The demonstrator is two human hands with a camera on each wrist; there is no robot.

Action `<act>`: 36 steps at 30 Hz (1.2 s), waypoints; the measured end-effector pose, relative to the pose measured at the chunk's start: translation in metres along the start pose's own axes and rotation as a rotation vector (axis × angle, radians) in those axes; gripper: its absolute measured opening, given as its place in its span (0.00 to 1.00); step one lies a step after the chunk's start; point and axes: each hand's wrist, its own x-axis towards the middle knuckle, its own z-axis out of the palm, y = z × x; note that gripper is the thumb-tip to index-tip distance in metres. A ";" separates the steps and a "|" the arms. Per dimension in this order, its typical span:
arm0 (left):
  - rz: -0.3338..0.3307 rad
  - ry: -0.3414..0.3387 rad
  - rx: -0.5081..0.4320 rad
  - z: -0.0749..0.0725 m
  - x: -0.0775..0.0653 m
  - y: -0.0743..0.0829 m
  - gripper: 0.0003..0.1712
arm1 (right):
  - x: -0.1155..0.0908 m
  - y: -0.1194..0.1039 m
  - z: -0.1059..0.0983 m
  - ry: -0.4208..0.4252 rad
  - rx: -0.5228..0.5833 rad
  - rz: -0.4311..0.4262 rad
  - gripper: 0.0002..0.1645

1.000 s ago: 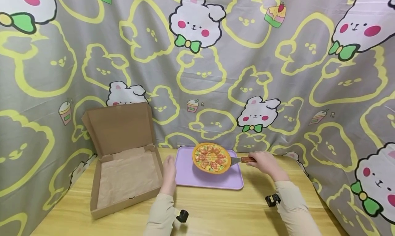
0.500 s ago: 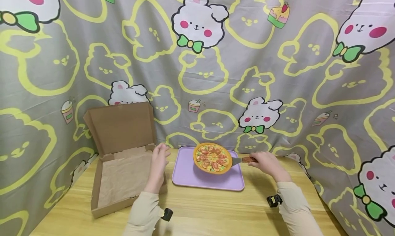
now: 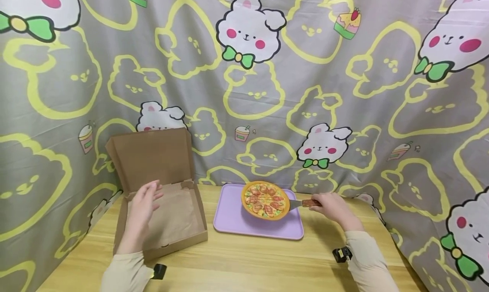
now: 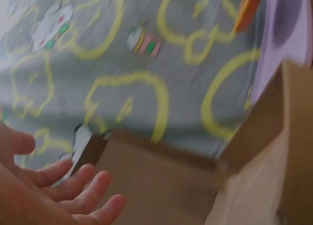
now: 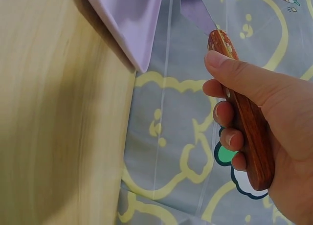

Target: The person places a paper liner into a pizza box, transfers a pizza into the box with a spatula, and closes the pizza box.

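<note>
A round toy-like pizza with an orange rim (image 3: pixel 265 200) rests on the blade of a pizza server (image 3: pixel 296 204), raised over a lilac tray (image 3: pixel 233 222). My right hand (image 3: pixel 332 207) grips the server's wooden handle (image 5: pixel 249 132), fingers curled round it and thumb along the top. Over the left part of an open cardboard pizza box (image 3: pixel 198 237) is my left hand (image 3: pixel 143 207), its fingers loosely spread and holding nothing. In the left wrist view that hand (image 4: pixel 63 191) appears in front of the box's raised lid (image 4: pixel 151 181).
Brown paper (image 3: pixel 175 211) lines the box. All stands on a wooden table (image 3: pixel 244 262). A grey curtain (image 3: pixel 206 92) with rabbit prints hangs behind and at both sides, close to the table's back edge.
My left hand has moved left, from beside the tray to over the box. My right hand still holds the server with the pizza in nearly the same place.
</note>
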 end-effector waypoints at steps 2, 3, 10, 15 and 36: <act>-0.013 -0.003 0.016 -0.015 0.000 -0.002 0.35 | -0.001 0.001 0.002 0.002 0.002 0.004 0.11; -0.014 -0.004 0.016 -0.022 0.000 -0.004 0.35 | -0.002 0.001 0.002 0.006 0.004 0.003 0.12; 0.049 0.016 -0.109 -0.063 0.002 -0.021 0.14 | -0.008 0.001 0.004 0.038 0.010 -0.007 0.14; 0.084 0.035 -0.259 -0.086 0.003 -0.034 0.10 | -0.011 0.003 0.003 0.037 0.007 -0.004 0.14; -0.270 0.023 -0.119 -0.135 0.020 -0.099 0.34 | -0.004 -0.009 0.005 0.037 0.036 0.016 0.09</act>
